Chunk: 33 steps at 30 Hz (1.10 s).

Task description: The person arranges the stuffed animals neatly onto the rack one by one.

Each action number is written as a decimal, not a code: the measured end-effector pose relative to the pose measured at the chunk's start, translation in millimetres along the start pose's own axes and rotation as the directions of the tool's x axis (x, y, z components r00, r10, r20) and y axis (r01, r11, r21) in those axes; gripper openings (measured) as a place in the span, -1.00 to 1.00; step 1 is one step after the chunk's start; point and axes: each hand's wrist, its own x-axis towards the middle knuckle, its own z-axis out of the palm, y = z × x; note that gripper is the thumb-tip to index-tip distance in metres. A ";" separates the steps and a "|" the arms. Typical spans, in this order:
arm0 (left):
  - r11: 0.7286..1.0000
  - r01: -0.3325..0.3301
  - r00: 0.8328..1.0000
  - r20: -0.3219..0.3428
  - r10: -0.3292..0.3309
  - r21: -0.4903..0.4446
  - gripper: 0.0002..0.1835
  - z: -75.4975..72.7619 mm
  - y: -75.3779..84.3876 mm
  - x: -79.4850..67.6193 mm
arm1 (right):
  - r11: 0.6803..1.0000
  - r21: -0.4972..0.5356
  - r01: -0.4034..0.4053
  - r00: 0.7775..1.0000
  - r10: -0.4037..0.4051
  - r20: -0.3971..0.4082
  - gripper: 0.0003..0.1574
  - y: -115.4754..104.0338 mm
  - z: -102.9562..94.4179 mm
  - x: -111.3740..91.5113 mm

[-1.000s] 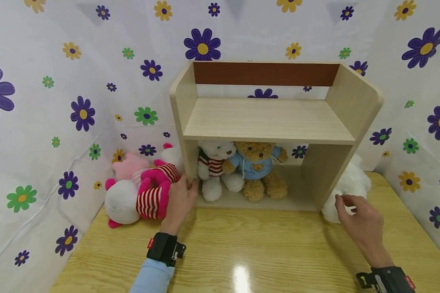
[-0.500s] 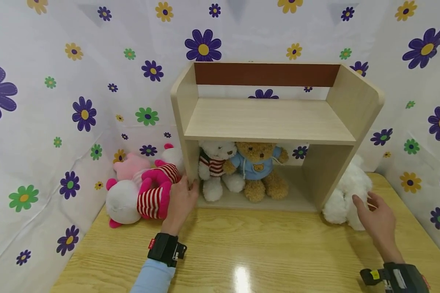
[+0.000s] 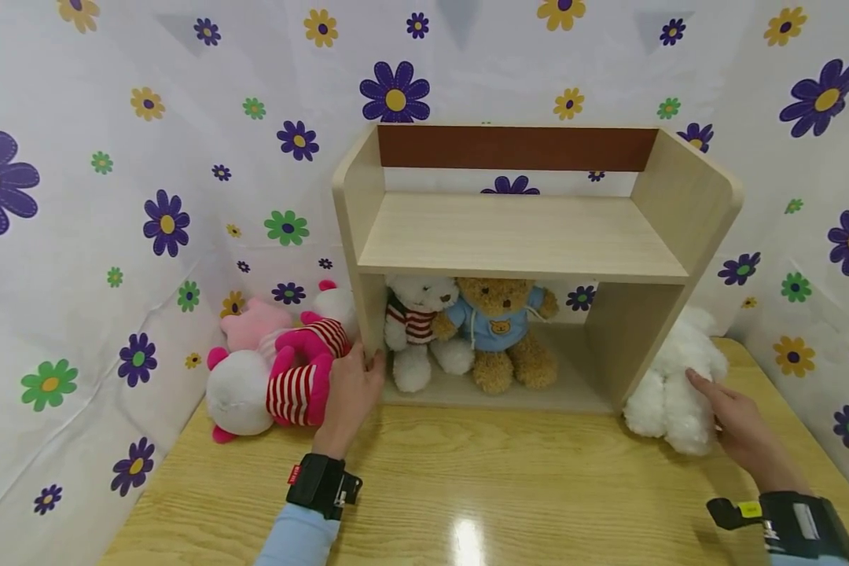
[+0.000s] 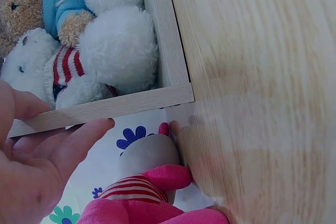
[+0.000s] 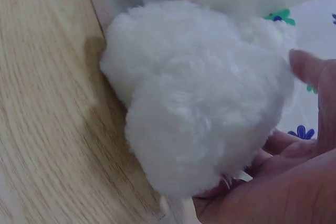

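My left hand [image 3: 348, 395] grips the front edge of the left side panel [image 4: 100, 109] of a small wooden shelf [image 3: 523, 234]; in the left wrist view the thumb lies on the inner face and the fingers on the outer. At the shelf's right, my right hand [image 3: 743, 424] holds a fluffy white plush toy [image 3: 679, 385]. In the right wrist view the thumb is on one side of the white plush toy [image 5: 194, 98], with fingers curled beneath it. Inside the lower compartment sit a white bear [image 3: 419, 326] in a striped sweater and a brown bear [image 3: 498, 330] in a blue hoodie.
Pink-and-white plush toys in striped clothes [image 3: 290, 393] and a pink plush [image 3: 255, 322] lie left of the shelf, close by my left hand. The wooden table [image 3: 509, 479] reaches back to a flower-print cloth [image 3: 212, 102].
My right hand has moved to the right and taken hold of the white plush toy, which has shifted slightly forward and right, out from beside the shelf. The left hand stays on the panel.
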 end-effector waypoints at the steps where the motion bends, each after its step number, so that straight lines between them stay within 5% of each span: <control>1: 1.000 -0.001 1.000 -0.006 0.001 0.002 -0.80 0.3 -0.2 -0.1 | 1.000 0.025 0.010 1.000 -0.010 0.016 0.28 1.1 -1.9 0.5; 6: 1.000 -0.007 1.000 -0.022 0.007 0.000 -0.82 0.0 -0.6 -0.2 | 0.993 0.115 0.022 1.000 -0.024 0.018 0.31 2.9 -4.8 2.8; 11: 1.000 -0.013 1.000 -0.007 0.013 -0.023 -0.82 0.7 -0.3 -0.1 | 0.976 0.216 -0.033 0.993 0.056 -0.100 0.31 -4.2 5.4 2.4; 17: 1.000 -0.015 1.000 0.003 0.015 -0.022 -0.82 2.3 -0.5 -1.9 | 0.957 0.291 -0.001 0.935 0.104 -0.340 0.21 -8.1 14.9 -9.1; 22: 1.000 0.002 1.000 0.014 -0.002 -0.021 -0.80 2.0 -1.4 -3.2 | 0.933 0.342 0.112 0.879 0.067 -0.471 -0.69 -2.8 14.9 -17.3; 25: 1.000 -0.005 1.000 0.008 0.005 -0.015 -0.80 1.6 -1.3 -3.2 | 0.952 0.275 0.133 0.856 0.030 -0.517 -0.71 -2.1 13.5 -20.8; 30: 0.999 -0.039 0.999 -0.016 0.039 0.006 -0.81 1.8 -1.5 -1.9 | 0.998 0.044 0.049 0.813 -0.014 -0.582 -0.29 -5.9 9.5 -27.4; 33: 0.999 -0.043 0.999 -0.021 0.044 0.014 -0.81 2.0 -2.0 -1.4 | 0.994 -0.111 0.021 0.766 -0.088 -0.637 -0.28 -7.9 10.2 -32.6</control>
